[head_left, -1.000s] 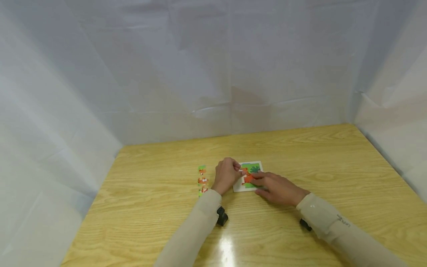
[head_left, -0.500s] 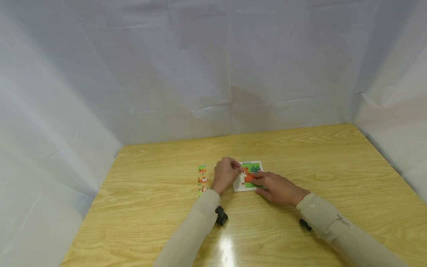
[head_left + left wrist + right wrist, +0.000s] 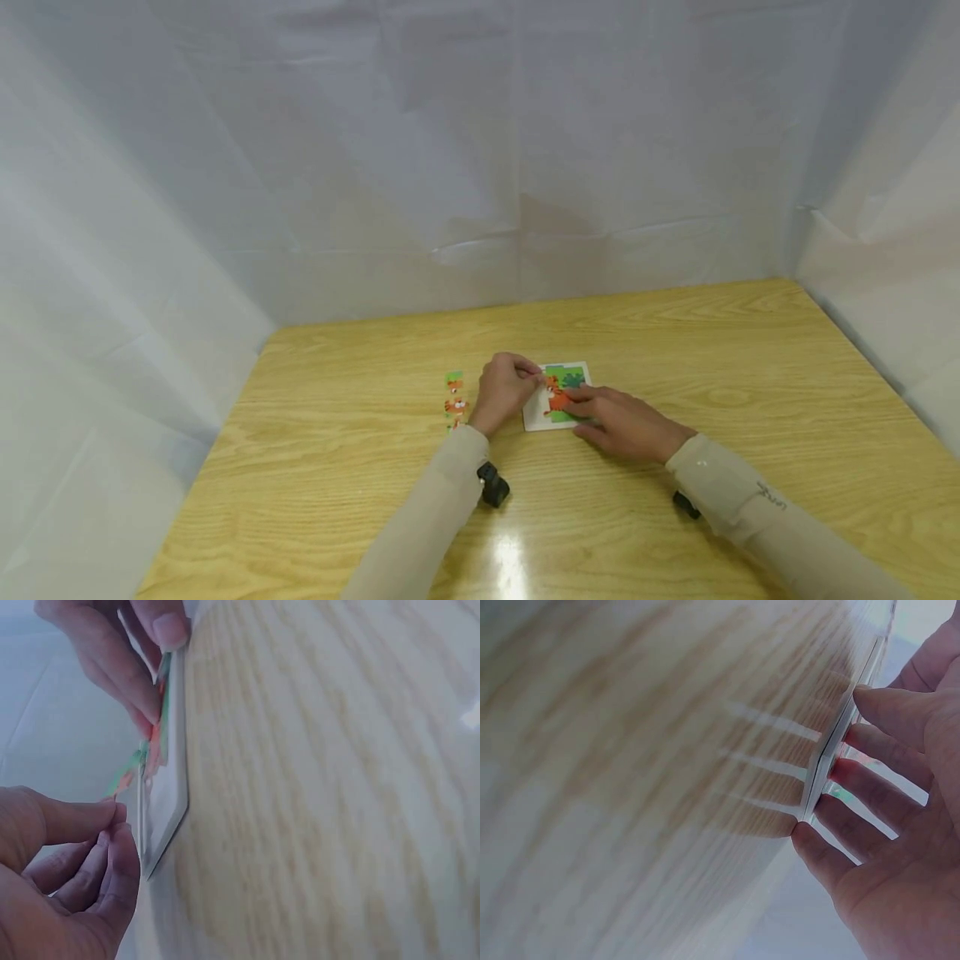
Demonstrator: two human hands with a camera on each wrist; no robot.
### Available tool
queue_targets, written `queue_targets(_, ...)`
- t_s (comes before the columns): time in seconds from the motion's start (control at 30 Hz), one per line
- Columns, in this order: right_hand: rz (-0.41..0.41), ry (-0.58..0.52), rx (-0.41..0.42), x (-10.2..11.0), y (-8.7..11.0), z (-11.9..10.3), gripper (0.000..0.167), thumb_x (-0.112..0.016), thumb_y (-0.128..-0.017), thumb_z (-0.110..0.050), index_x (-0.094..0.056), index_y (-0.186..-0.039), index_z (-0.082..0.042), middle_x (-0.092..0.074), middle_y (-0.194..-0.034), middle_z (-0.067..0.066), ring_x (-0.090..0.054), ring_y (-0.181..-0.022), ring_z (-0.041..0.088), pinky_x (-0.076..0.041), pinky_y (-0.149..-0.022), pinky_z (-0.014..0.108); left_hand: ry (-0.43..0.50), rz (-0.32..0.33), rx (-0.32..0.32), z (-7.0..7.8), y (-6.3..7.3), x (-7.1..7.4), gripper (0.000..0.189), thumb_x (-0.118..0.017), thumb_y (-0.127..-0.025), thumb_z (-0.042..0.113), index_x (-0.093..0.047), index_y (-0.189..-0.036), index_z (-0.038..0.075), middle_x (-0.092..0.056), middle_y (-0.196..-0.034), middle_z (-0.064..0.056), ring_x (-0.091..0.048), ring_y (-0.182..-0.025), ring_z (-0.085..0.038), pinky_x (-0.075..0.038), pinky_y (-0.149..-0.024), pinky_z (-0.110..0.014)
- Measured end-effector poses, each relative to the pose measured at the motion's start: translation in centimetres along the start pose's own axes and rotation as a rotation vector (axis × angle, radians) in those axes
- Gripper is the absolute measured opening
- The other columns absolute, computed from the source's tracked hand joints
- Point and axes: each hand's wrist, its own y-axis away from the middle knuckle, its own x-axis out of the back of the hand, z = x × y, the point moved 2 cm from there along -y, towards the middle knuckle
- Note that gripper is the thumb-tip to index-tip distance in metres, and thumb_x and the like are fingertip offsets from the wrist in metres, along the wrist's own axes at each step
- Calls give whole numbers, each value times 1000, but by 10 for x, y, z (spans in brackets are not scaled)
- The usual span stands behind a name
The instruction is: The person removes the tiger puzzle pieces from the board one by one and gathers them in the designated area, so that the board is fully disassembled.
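A white-rimmed puzzle board point(image 3: 536, 417) lies on the table, with green and orange picture pieces point(image 3: 557, 402) on its right part. At the board's far left corner my left hand point(image 3: 506, 390) pinches a small puzzle piece point(image 3: 122, 782) between thumb and forefinger. In the left wrist view this green-and-orange piece is tilted up at the board's edge. My right hand point(image 3: 626, 423) rests on the board's right side, its fingers spread and fairly straight over the pieces. In the right wrist view the thumb and little finger touch the board's edge point(image 3: 821, 769).
Several loose puzzle pieces point(image 3: 456, 406) stand in a column left of the board, partly behind the left sleeve point(image 3: 427, 517). The wooden table point(image 3: 337, 467) is enclosed by white sheeting point(image 3: 412, 167) at the back and sides. Each wrist carries a small black camera point(image 3: 493, 485).
My left hand has shifted slightly to the left, and its forearm with it, covering more of the lowest loose piece. The right hand stays in place on the board.
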Motion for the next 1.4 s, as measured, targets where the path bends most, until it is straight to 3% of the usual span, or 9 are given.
queue_targets(0.17, -5, -11, -13, -1, 1, 0, 41, -66, -100, -15, -61, -134, 6, -52, -146, 24, -52, -130, 44, -48, -100, 55, 7, -6, 4, -2, 0, 8, 7, -74, -92, 11, -79, -90, 6, -72, -81, -2, -63, -70, -13, -51, -61, -27)
queue_targets(0.43, 3, -8, -20, -1, 2, -1, 40, -66, -100, -15, -61, -133, 7, -52, -145, 25, -50, -131, 45, -46, -102, 56, 15, 35, 30, -10, 2, 29, 6, -74, -92, 11, -79, -90, 8, -73, -84, -3, -64, -73, -14, -51, -63, -29)
queue_targets(0.9, 22, -14, -2, 2, 5, -3, 41, -66, -100, -16, -61, -133, 7, -52, -145, 23, -50, -132, 45, -45, -103, 56, 46, 99, 146, -29, 9, 64, 7, -74, -92, 13, -78, -92, 7, -74, -86, -5, -65, -72, -17, -51, -63, -29)
queue_targets(1.07, 25, -16, 5, 2, 5, -3, 41, -66, -100, -16, -61, -133, 7, -53, -145, 23, -50, -132, 45, -45, -103, 55, 52, 99, 149, -37, 12, 73, 9, -73, -91, 11, -78, -93, 4, -75, -88, -9, -65, -70, -18, -52, -63, -31)
queue_targets(1.4, 17, -15, -9, 2, 5, -4, 41, -66, -100, -16, -61, -134, 7, -52, -146, 23, -50, -133, 44, -45, -103, 55, -19, 114, 167, -47, 13, 82, 7, -72, -88, 8, -79, -88, 5, -74, -83, -6, -64, -71, -18, -53, -69, -35)
